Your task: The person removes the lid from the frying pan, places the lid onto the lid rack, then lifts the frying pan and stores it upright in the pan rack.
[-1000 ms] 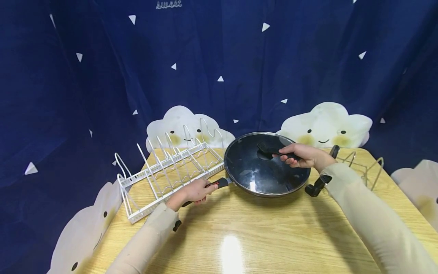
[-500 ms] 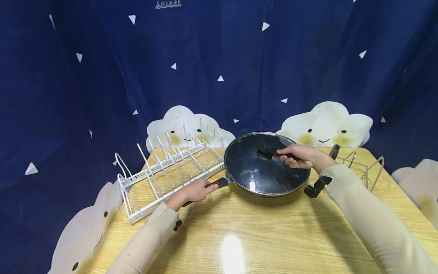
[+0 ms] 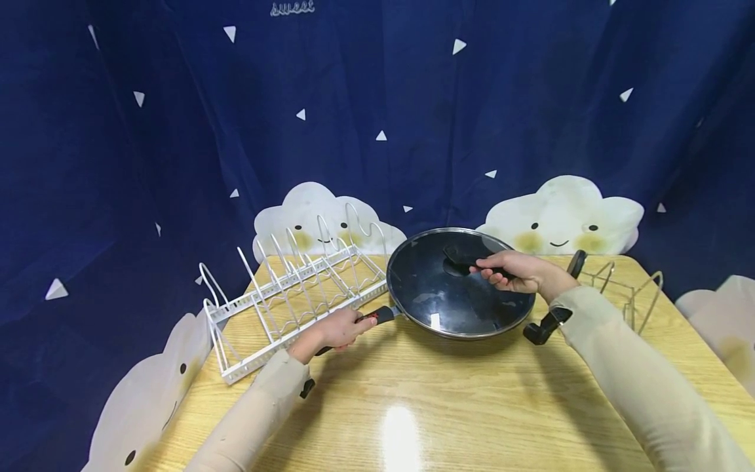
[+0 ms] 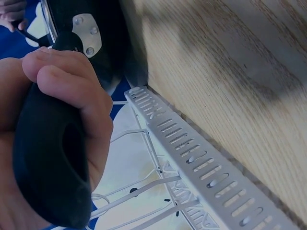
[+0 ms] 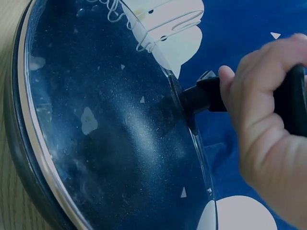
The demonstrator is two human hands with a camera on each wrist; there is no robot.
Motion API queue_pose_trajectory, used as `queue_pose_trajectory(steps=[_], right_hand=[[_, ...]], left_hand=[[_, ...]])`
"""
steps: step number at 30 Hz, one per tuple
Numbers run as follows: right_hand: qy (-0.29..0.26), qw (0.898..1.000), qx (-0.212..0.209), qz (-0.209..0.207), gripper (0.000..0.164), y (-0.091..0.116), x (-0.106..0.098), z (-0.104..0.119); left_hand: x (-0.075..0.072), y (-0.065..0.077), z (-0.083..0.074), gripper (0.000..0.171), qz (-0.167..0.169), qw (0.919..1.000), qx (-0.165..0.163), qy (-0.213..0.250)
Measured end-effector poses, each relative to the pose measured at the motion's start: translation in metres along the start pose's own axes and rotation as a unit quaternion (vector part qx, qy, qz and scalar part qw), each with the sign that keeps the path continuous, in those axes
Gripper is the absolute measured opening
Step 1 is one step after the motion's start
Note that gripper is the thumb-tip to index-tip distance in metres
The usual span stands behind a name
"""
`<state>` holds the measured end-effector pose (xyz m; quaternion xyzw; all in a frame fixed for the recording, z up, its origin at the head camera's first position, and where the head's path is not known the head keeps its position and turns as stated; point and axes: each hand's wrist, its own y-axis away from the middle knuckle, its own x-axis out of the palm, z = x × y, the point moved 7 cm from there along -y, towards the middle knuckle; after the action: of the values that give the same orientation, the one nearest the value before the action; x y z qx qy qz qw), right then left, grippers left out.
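A dark wok (image 4: 103,43) with a long black handle (image 4: 50,153) stands toward the back of the wooden table. My left hand (image 3: 339,329) grips that handle, fingers wrapped round it in the left wrist view. A glass lid (image 3: 436,298) with a metal rim covers the wok. Its black handle (image 5: 206,96) rises from the centre, and my right hand (image 3: 514,270) holds it with fingers curled round the grip. In the right wrist view the lid's rim (image 5: 41,143) lies along the wok's edge.
A white wire rack (image 3: 295,295) with upright dividers stands at the left, its front rail close beneath my left hand. Behind my right forearm is a smaller wire rack (image 3: 634,295). A dark blue curtain (image 3: 377,85) with cloud shapes hangs behind the table (image 3: 472,406).
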<state>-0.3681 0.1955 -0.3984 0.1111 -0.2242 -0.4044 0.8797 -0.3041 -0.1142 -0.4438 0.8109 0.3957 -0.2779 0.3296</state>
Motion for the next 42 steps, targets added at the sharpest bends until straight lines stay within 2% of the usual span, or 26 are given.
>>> queue_pose_trajectory(steps=[9, 17, 24, 42], right_hand=[[0.009, 1.0, -0.024, -0.014, 0.022, -0.001, 0.003, 0.001], [0.034, 0.997, -0.033, -0.053, 0.022, 0.001, 0.006, 0.0], [0.066, 0.994, -0.046, -0.079, 0.027, 0.004, 0.009, 0.005], [0.119, 0.985, -0.091, -0.086, 0.025, 0.02, 0.019, 0.013]], left_hand=[[-0.001, 0.001, -0.001, 0.051, -0.003, 1.0, 0.0, 0.005], [0.001, 0.001, -0.003, 0.042, -0.003, 0.9999, 0.006, 0.01], [0.001, 0.001, -0.002, 0.047, -0.007, 0.9999, 0.007, 0.002], [0.001, 0.001, -0.002, 0.049, -0.01, 0.9999, 0.005, -0.005]])
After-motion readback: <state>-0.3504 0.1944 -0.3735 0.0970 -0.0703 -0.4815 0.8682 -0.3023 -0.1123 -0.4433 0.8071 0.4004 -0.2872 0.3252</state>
